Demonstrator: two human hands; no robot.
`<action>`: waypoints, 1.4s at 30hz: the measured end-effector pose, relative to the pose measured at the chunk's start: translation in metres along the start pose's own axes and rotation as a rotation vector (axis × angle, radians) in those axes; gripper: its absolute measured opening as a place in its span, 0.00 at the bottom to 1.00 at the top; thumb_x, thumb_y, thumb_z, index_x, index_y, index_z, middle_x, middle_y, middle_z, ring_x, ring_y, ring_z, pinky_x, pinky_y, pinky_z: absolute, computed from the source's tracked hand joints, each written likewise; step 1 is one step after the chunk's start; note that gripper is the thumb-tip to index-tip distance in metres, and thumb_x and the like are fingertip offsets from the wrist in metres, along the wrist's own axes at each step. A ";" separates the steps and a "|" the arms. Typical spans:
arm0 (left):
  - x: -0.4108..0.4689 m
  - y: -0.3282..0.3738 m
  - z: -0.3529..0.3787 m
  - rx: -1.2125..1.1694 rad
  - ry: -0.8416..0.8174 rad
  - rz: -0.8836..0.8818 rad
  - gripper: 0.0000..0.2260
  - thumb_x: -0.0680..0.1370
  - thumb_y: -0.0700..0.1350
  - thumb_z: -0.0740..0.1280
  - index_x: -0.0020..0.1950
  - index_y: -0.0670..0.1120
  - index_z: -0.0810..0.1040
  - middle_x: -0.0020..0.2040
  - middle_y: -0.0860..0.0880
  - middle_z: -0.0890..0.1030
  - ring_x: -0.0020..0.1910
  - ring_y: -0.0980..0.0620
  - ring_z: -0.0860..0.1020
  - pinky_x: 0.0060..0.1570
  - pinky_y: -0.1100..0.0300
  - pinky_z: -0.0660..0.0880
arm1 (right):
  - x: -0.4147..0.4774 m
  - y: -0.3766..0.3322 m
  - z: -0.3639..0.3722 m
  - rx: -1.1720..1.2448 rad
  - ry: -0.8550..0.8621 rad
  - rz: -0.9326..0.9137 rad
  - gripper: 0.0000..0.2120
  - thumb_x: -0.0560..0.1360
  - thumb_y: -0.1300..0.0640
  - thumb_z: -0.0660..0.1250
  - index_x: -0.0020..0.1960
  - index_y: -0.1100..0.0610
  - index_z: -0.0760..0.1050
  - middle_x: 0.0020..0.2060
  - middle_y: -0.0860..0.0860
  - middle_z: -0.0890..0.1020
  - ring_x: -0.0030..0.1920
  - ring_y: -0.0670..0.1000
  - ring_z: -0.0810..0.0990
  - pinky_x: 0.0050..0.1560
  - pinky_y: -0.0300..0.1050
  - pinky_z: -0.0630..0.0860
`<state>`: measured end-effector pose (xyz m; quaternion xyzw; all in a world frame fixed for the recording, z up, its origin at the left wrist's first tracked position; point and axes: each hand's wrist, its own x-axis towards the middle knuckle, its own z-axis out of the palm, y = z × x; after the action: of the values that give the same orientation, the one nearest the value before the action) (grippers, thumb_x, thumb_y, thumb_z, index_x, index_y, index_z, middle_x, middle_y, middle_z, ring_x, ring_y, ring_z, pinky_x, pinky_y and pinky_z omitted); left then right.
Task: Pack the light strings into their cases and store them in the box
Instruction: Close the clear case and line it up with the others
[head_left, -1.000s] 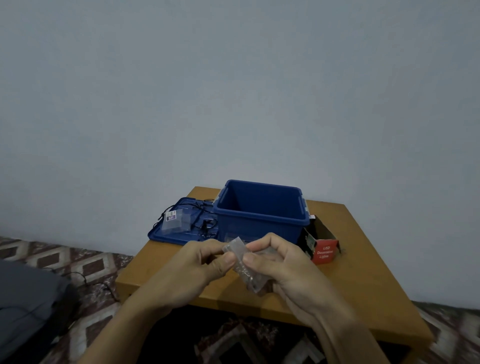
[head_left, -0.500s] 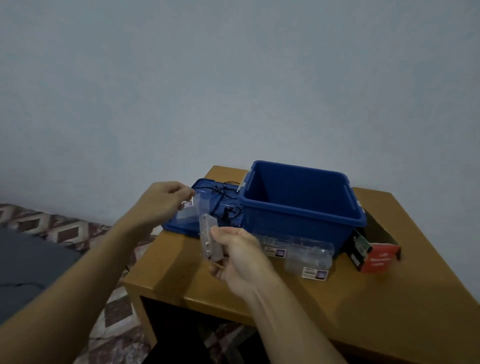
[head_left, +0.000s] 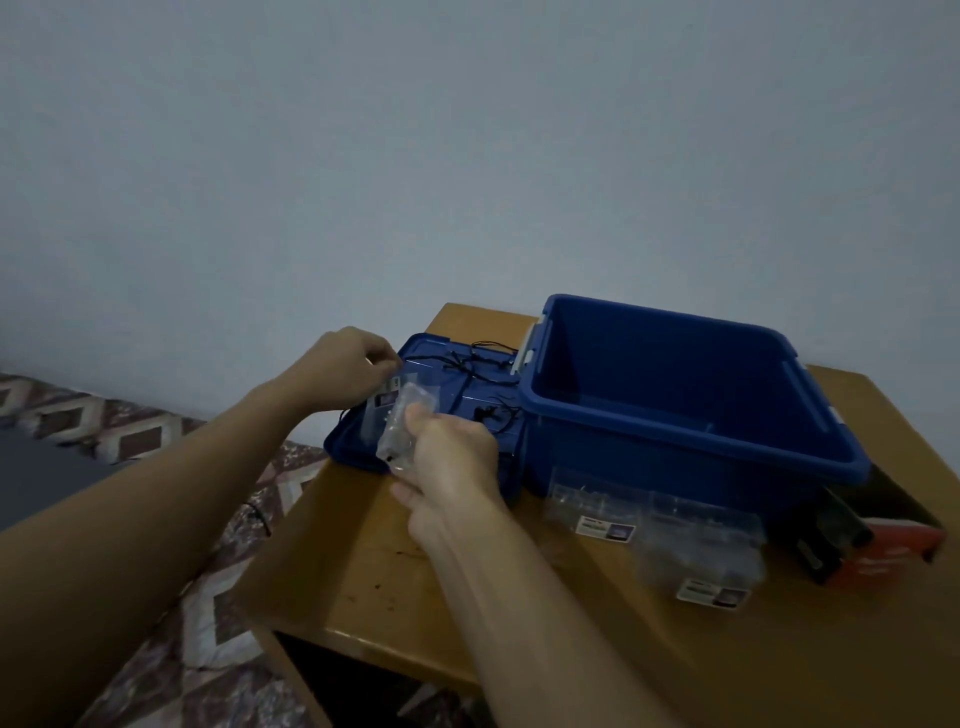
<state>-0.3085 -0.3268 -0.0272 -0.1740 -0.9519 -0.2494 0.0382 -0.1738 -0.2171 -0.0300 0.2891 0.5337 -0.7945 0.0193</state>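
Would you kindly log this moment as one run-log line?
right hand: holds clear case | left hand: pinches labelled case on lid | box: open

Brown wooden table (head_left: 363, 587): blue plastic lid (head_left: 348, 449) beneath the left hand (head_left: 345, 366). Right of the right hand (head_left: 452, 462) are a blue plastic box (head_left: 675, 434), two labelled clear plastic cases (head_left: 597, 506) and a red cardboard carton (head_left: 883, 551).

The place is most likely a room in a home. A plain pale painted wall (head_left: 467, 156) is seen behind a small wooden desk (head_left: 363, 561), which is placed close to it. The floor (head_left: 156, 431) is covered in a brown and white diamond pattern. An ordinary blue plastic storage box (head_left: 649, 447) is kept on the desk. A dark grey soft thing (head_left: 41, 467), perhaps bedding, is seen at the left edge.
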 end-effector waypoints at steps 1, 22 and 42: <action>0.001 -0.002 0.002 0.006 -0.005 0.002 0.11 0.82 0.46 0.64 0.58 0.45 0.84 0.55 0.47 0.84 0.48 0.51 0.77 0.48 0.60 0.69 | 0.003 0.000 0.003 -0.015 0.014 -0.016 0.02 0.80 0.56 0.68 0.51 0.54 0.75 0.42 0.51 0.81 0.46 0.52 0.83 0.45 0.50 0.80; -0.090 0.032 -0.021 -0.341 0.249 -0.082 0.04 0.80 0.44 0.68 0.49 0.47 0.83 0.41 0.51 0.85 0.37 0.55 0.81 0.32 0.64 0.74 | -0.040 -0.009 -0.037 -0.053 -0.044 -0.304 0.09 0.77 0.52 0.72 0.54 0.48 0.74 0.50 0.48 0.80 0.49 0.49 0.82 0.54 0.52 0.83; -0.214 0.137 0.081 -0.523 -0.057 0.206 0.21 0.81 0.45 0.66 0.70 0.65 0.70 0.59 0.66 0.76 0.48 0.62 0.77 0.46 0.64 0.74 | -0.112 -0.002 -0.241 -0.515 -0.035 -0.528 0.13 0.70 0.51 0.77 0.49 0.55 0.77 0.44 0.53 0.85 0.49 0.52 0.84 0.54 0.48 0.81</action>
<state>-0.0590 -0.2427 -0.0687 -0.2805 -0.8332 -0.4764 -0.0096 0.0242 -0.0401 -0.0381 0.1135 0.7718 -0.6167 -0.1054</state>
